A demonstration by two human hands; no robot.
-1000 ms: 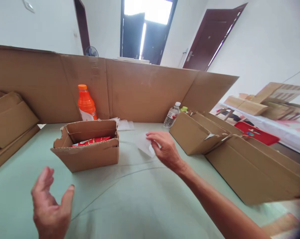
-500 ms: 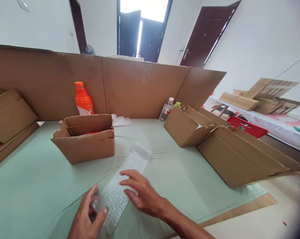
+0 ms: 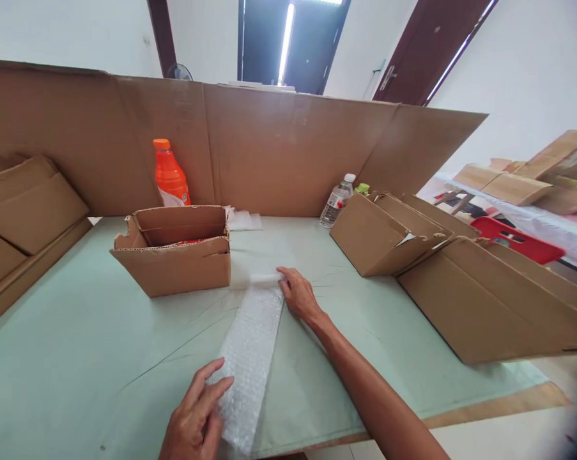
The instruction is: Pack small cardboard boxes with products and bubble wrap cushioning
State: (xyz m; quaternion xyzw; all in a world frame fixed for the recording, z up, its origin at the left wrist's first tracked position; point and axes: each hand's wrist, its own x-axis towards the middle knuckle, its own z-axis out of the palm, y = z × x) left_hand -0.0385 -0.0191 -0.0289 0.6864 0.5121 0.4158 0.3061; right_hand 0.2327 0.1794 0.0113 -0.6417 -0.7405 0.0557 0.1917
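Note:
A clear bubble wrap bag (image 3: 253, 345) lies lengthwise on the green tablecloth, with a thin smooth flap at its far end. My right hand (image 3: 298, 294) reaches to that far end, its fingers closed on the flap's right corner; the fingertips are partly hidden. By the bag's lower left edge is my left hand (image 3: 197, 409), its fingers apart and nothing held in it. Whether its fingertips touch the plastic I cannot tell. Beyond the bag to the left stands an open cardboard box (image 3: 187, 275) with something red inside.
An orange bottle (image 3: 170, 176) and a clear water bottle (image 3: 337, 201) stand before a tall cardboard screen (image 3: 288, 153). Folded plastic (image 3: 245, 221) lies behind the box. Open cartons (image 3: 484, 306) line the right side; more cardboard (image 3: 24, 211) is at left.
My right hand has moved forward from above the bag's middle to its far end and closed on the flap. The bag lies straighter. The camera view has tilted down and shifted left.

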